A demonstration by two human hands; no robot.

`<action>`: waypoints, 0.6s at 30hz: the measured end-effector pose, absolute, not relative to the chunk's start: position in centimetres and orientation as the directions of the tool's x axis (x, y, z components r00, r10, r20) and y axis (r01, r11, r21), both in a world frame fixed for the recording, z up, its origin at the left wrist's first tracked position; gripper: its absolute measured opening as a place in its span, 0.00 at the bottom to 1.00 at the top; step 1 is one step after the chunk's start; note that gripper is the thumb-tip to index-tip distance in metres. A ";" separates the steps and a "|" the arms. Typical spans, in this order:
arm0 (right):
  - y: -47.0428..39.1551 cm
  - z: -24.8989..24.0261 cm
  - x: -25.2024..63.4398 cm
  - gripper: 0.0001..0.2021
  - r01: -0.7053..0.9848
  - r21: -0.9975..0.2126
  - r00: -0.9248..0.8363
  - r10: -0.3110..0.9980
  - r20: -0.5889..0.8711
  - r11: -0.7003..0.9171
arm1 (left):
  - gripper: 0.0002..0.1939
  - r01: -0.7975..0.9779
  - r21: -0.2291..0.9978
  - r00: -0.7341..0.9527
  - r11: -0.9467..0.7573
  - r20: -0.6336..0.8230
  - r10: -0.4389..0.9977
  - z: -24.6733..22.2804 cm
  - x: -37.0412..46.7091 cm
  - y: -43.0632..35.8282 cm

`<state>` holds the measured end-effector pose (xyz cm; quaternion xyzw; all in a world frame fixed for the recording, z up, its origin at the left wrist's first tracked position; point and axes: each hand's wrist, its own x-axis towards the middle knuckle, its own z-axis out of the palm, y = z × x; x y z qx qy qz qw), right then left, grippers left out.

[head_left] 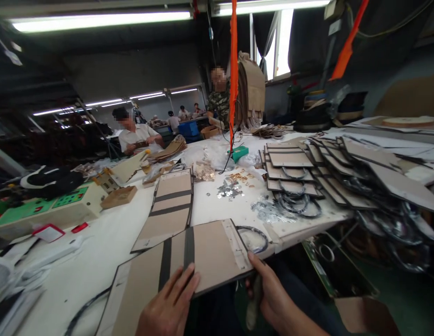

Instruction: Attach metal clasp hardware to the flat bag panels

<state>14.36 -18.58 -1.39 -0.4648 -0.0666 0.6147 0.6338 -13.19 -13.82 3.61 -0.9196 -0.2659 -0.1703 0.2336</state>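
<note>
A beige bag panel (pixel 212 252) with dark cross strips and dark edging lies along the table's front edge, its near right corner reaching past it. My left hand (pixel 170 301) rests flat on the panel with fingers stretched out. At the right corner, my right hand (pixel 275 294) has its thumb on the panel's edge. In the same hand's curled fingers is a tool with a worn handle (pixel 254 303) pointing down; its working end is hidden. Dark wrapped loop handles (pixel 255 232) show at the panel's ends. Just behind lie more panels (pixel 171 203) of the same kind.
Flat silver metal pieces (pixel 229 189) and gold-coloured ones (pixel 241 176) are scattered mid-table. Stacked panels with loop handles (pixel 290 163) fill the right. A green-topped machine (pixel 63 205) and a cardboard tray (pixel 119 197) stand left. Orange strips (pixel 234 70) hang overhead. Co-workers (pixel 136 133) are behind.
</note>
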 end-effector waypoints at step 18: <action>-22.4 -4.5 15.9 0.26 -0.662 -0.701 0.224 0.822 -0.524 -0.266 | 0.31 0.707 0.593 0.597 -0.385 -0.208 0.775 4.6 0.2 0.8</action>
